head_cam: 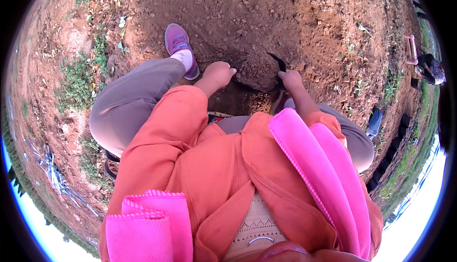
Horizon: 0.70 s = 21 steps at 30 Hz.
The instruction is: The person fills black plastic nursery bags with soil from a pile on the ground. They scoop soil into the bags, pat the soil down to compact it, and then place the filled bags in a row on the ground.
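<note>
Between my knees a black plastic bag or pot (253, 90) is heaped with loose brown soil (257, 70). My right hand (292, 80) grips its right side, and a dark flap (277, 61) of the material curls up past the thumb. At the left end of the black rim, my left hand (219, 74) is closed in a fist. The fingers hide most of what it holds there. The lower part of the bag lies in shadow. My left shoe (178, 40), pink and purple, is planted on the dirt; my right shoe (280, 103) is mostly hidden behind the right forearm.
Bare reddish soil (228, 8) stretches ahead. Low weeds (76, 83) grow at the left, near a heap of pale strips (53, 169). Dark containers (392, 147) stand in a row at the right. Farther off there are a person (430, 69) and a wooden stool or frame (411, 49).
</note>
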Available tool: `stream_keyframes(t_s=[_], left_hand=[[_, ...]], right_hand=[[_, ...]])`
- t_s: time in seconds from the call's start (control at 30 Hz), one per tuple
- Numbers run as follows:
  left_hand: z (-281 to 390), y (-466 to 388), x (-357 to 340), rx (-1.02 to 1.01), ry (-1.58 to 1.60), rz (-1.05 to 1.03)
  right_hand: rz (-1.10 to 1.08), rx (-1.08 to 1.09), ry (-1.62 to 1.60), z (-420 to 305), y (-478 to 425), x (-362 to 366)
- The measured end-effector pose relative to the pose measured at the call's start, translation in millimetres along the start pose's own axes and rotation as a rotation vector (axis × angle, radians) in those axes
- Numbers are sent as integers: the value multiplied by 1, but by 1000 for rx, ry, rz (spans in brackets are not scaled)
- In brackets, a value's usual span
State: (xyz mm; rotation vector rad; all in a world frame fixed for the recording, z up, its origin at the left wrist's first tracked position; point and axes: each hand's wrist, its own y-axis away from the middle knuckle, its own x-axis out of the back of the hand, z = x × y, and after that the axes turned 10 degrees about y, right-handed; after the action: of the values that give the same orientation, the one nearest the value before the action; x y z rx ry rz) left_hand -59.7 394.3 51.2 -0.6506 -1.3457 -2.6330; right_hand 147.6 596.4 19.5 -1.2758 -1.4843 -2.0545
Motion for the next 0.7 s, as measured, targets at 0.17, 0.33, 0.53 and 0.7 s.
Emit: stream_keyframes(t_s=[0.17, 0.33, 0.53, 0.7], left_hand=[[-12, 1, -4, -130, -77, 138], [-11, 27, 10, -149, -112, 179], [-15, 42, 15, -67, -159, 214], [-30, 14, -5, -29, -281, 179]], right_hand=[[106, 49, 67, 10, 12, 1], [-16, -217, -379, -22, 46, 53], [68, 122, -76, -19, 41, 4], [19, 59, -244, -41, 22, -7]])
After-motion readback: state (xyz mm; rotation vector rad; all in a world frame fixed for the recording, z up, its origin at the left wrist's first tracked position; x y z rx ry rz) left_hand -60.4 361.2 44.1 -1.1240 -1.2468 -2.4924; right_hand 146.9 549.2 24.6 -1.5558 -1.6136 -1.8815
